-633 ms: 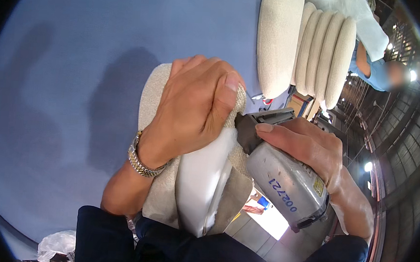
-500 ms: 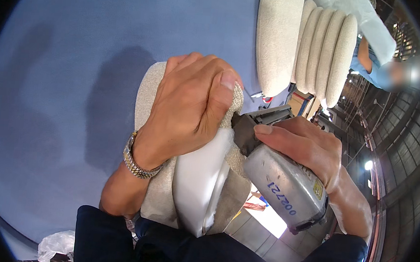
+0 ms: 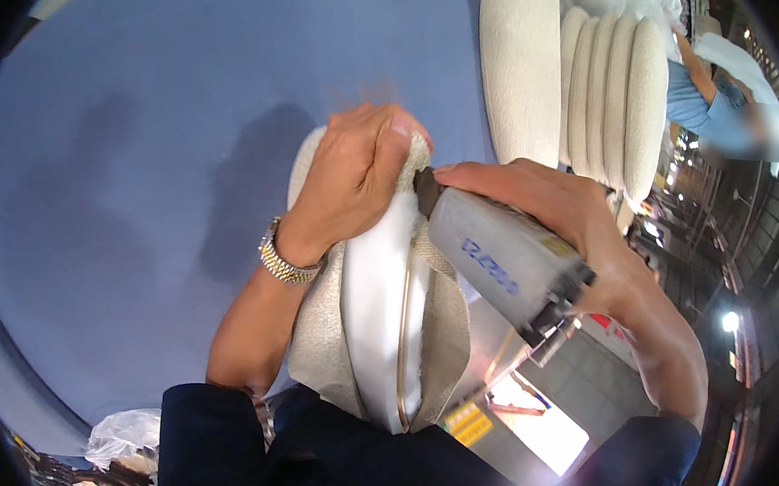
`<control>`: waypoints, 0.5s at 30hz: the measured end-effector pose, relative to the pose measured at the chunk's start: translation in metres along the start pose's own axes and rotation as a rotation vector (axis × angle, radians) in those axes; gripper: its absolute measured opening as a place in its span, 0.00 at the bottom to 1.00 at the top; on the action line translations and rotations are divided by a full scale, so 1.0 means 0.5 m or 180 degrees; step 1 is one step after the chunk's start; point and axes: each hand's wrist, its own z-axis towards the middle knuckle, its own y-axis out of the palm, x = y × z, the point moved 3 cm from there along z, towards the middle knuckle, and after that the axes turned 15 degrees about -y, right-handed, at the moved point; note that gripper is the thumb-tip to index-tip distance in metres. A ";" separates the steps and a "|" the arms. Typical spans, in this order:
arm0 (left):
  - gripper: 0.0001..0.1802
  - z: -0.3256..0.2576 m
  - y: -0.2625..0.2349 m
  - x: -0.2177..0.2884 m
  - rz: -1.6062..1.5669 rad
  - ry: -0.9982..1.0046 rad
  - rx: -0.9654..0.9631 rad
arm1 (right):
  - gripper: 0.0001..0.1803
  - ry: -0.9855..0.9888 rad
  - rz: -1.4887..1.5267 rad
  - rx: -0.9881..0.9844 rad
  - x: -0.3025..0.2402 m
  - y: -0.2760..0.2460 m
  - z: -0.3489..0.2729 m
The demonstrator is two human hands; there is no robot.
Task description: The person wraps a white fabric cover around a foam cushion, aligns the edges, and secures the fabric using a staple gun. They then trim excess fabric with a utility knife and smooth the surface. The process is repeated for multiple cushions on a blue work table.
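A cushion pad in beige woven fabric stands on end close to my body, its cover parted along one side. White padding shows in the gap, beside a thin brown strip. My left hand, with a metal watch on its wrist, is closed over the pad's upper end, thumb pressing the folded fabric. In my right hand is a silver staple gun. Its dark nose meets the fabric edge just right of my left hand; the exact contact point is hidden. The trigger fingers cannot be seen.
A large blue-grey table spreads to the left and ahead. Several beige pads stand in a row at the far right, beside a bigger one. Clear plastic lies at lower left. Another person in blue is beyond the pads.
My right hand has brought the staple gun up and left, turning it against the fabric edge. The pad has shifted slightly right, and the brown strip in its gap now shows.
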 end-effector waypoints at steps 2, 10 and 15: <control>0.28 -0.003 0.003 -0.004 -0.0316 -0.0201 -0.0113 | 0.48 -0.0276 -0.0116 0.0036 -0.001 0.004 -0.022; 0.22 -0.011 0.012 0.048 -0.0447 -0.1082 -0.0175 | 0.48 -0.1303 -0.0291 0.1203 0.024 0.064 -0.163; 0.27 -0.052 -0.020 0.127 -0.0516 -0.1458 0.0401 | 0.42 -0.0610 -0.0003 0.2572 0.181 0.197 -0.295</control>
